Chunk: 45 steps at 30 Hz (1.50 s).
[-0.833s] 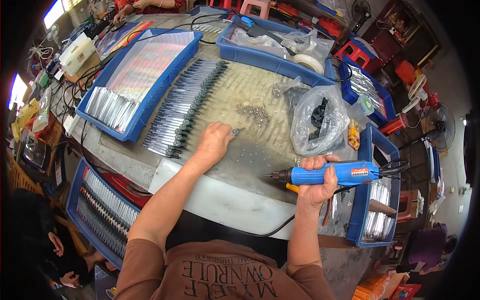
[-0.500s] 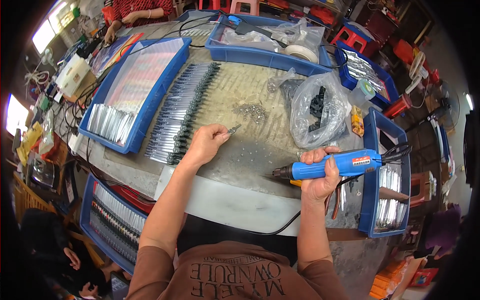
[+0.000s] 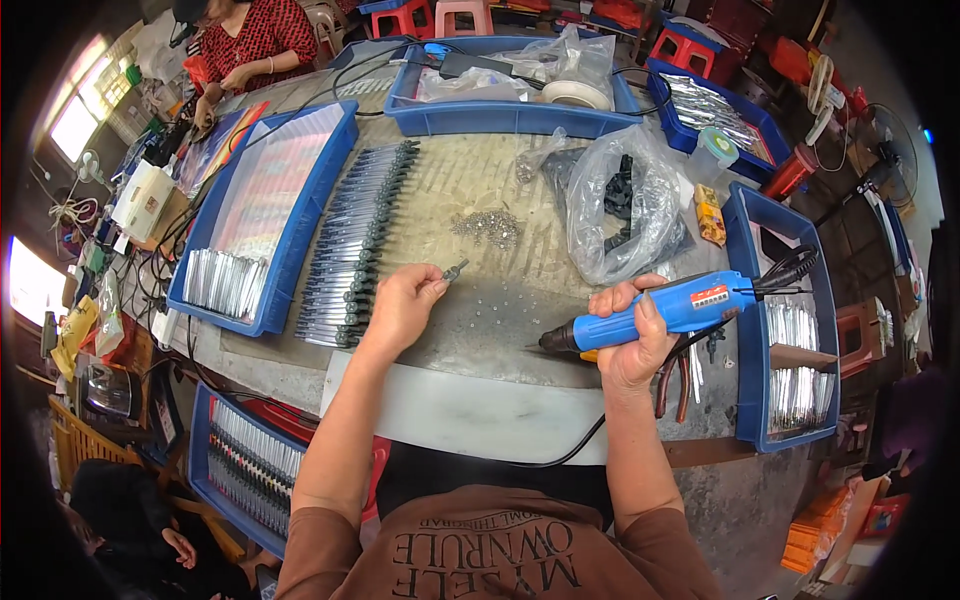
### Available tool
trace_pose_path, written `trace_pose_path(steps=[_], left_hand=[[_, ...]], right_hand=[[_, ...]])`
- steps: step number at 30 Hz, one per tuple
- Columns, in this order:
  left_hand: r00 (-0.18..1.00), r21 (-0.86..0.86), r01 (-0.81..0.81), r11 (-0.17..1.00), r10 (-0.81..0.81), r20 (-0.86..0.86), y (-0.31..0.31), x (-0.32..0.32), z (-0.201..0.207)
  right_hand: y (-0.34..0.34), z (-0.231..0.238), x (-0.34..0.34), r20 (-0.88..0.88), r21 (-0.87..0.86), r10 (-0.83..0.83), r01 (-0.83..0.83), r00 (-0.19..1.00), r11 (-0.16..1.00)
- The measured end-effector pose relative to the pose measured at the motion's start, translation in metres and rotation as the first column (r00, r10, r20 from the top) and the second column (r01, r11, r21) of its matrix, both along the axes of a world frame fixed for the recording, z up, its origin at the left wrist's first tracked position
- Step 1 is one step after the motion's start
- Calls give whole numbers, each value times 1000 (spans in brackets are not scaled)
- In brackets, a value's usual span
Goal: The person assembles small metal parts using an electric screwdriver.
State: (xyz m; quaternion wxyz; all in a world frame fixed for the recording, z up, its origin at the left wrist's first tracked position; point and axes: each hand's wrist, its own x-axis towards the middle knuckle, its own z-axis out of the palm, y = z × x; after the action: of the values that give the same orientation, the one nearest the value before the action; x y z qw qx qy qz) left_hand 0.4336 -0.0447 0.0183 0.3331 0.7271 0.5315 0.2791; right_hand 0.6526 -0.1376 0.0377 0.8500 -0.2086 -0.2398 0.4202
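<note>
My left hand pinches a small dark grey fitting between thumb and fingertips, just in front of a loose pile of tiny metal screws. My right hand is wrapped round a blue electric screwdriver. The tool's dark nose points left, over the worn tabletop, apart from the fitting. Left of the pile lies a long row of slim clear tubes with dark grey ends. A few single screws are scattered between my hands.
A clear plastic bag of black parts stands behind the screwdriver. Blue trays line the far side, left and right. Red-handled pliers lie beside my right wrist. A black cable trails from the tool. Another person sits at the far left.
The view has shifted and turned slightly, showing more of the person at the far left. Both hands keep their holds, with little movement relative to the table.
</note>
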Motion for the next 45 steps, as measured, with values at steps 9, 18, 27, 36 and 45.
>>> trace_pose_path(steps=[9,18,27,36,45], left_hand=[[990,490,47,870,27,-142,-5,3,-45],[999,378,-44,925,50,-5,-5,4,-46],[997,335,-73,939,71,20,-5,4,-47],[998,372,-58,926,68,-14,-5,5,-48],[998,369,-59,927,68,-11,-4,4,-47]], right_hand=[[19,22,-25,103,-13,-17,18,995,1000],[62,23,-62,356,-64,38,-16,934,998],[91,19,-81,463,-127,82,-26,883,992],[100,20,-89,493,-143,115,-50,863,988],[102,19,-92,496,-144,120,-55,860,988]])
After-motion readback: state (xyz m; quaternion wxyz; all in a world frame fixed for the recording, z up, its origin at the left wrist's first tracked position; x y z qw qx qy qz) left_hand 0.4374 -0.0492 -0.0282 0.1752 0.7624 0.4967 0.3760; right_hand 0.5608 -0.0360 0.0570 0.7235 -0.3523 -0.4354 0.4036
